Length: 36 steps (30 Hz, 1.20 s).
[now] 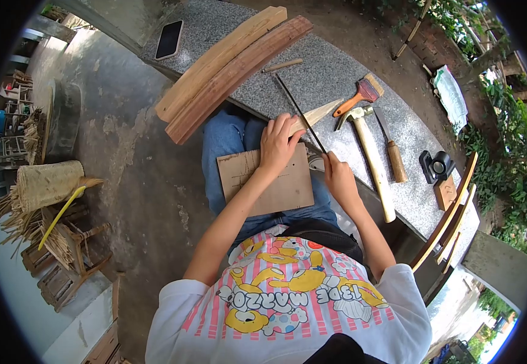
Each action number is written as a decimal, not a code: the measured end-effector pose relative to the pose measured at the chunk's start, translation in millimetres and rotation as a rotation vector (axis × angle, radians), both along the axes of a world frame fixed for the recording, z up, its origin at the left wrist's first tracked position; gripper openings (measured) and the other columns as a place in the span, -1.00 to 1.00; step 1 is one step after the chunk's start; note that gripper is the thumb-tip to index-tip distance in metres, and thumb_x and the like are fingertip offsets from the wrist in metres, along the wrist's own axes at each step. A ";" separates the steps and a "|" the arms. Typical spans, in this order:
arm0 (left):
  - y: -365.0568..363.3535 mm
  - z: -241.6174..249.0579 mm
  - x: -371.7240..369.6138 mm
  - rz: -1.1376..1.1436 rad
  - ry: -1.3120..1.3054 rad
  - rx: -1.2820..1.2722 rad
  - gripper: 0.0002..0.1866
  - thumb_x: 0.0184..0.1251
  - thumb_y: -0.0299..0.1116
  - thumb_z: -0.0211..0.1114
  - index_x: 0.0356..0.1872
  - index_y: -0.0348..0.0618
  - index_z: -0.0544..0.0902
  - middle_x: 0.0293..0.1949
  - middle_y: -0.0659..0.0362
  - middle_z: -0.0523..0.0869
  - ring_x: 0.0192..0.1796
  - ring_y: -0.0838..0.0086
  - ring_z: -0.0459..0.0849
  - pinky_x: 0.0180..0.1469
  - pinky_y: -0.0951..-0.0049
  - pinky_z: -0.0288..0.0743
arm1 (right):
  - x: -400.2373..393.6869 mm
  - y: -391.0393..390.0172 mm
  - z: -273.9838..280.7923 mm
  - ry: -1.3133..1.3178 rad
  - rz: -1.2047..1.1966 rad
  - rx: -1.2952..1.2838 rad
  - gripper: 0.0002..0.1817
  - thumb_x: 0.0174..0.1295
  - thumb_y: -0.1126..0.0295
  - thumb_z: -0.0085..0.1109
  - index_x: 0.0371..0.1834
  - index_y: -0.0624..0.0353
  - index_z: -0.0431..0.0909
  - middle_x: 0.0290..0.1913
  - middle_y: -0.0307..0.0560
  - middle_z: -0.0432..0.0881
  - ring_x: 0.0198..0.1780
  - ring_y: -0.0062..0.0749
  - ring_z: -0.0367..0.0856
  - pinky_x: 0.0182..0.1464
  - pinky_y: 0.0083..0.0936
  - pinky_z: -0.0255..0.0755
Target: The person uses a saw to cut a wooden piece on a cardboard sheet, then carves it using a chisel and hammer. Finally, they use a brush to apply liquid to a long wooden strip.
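The two hands are apart but near each other. The left hand (280, 143) is clamped on a pale tapered piece of wood (321, 114) at the edge of the worktop (330, 60); the right hand (338, 175) grips the lower end of a slim dark rod-like tool (293, 100), which lies across that wood. The tool could skid into the left fingers — they sit close to where it crosses — if its angle slips or the wood rolls. The tapered piece might also swivel, since only one hand appears to steady it, and its thin tip could snap under uneven pressure.

Below, one brown board (293, 189) rests on the lap and could slide off if the knees shift. Beyond the hands are one thin stick (283, 65), one brush (360, 97), one hammer (369, 161) and one wooden-handled blade (395, 159). Two thick curved beams, one pale (215, 64), one reddish (239, 71), overhang the worktop's edge and could tip if nudged. Farther out: one phone (170, 39), one black device (440, 165), one small block (445, 193) and at least three slender curved strips (451, 212).
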<state>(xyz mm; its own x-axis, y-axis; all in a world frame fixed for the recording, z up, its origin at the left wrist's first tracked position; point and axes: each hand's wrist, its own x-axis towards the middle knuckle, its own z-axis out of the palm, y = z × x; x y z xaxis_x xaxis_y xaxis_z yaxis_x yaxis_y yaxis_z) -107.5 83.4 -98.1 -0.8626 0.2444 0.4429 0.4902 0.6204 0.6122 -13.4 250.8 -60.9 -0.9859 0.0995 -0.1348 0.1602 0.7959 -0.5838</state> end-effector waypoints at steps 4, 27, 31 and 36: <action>-0.6 -1.6 -1.2 -0.015 -0.027 0.035 -0.62 0.25 -0.25 0.41 0.03 -0.17 0.61 0.04 0.11 0.60 -0.03 0.15 0.58 0.04 0.23 0.46 | 28.0 4.4 6.3 0.004 -0.017 0.049 -0.78 0.47 0.33 -0.01 -0.27 0.27 0.46 -0.59 0.38 0.55 -0.44 0.38 0.59 -0.38 0.15 0.45; -0.5 0.8 -2.2 -0.004 -0.046 0.042 -0.64 0.24 -0.26 0.43 0.00 -0.17 0.62 0.02 0.12 0.61 -0.04 0.14 0.58 0.03 0.21 0.46 | 38.7 5.7 10.2 -0.022 -0.030 0.051 -0.75 0.49 0.28 -0.03 -0.19 0.29 0.47 -0.57 0.41 0.56 -0.43 0.42 0.58 -0.37 0.15 0.46; -0.8 -0.5 -2.0 -0.019 -0.041 0.044 -0.64 0.24 -0.25 0.42 0.00 -0.17 0.62 0.02 0.12 0.61 -0.03 0.14 0.58 0.05 0.21 0.45 | 15.3 0.0 -2.2 0.017 -0.008 0.004 -0.75 0.49 0.29 -0.03 -0.19 0.29 0.47 -0.57 0.41 0.56 -0.45 0.42 0.58 -0.39 0.16 0.44; -1.5 1.1 -1.7 -0.017 -0.039 0.025 -0.65 0.26 -0.25 0.40 0.01 -0.15 0.61 0.02 0.14 0.60 -0.03 0.17 0.57 0.01 0.22 0.44 | 9.4 0.1 1.4 0.012 0.001 -0.029 -0.77 0.48 0.32 -0.01 -0.20 0.30 0.46 -0.55 0.43 0.56 -0.43 0.42 0.58 -0.39 0.17 0.43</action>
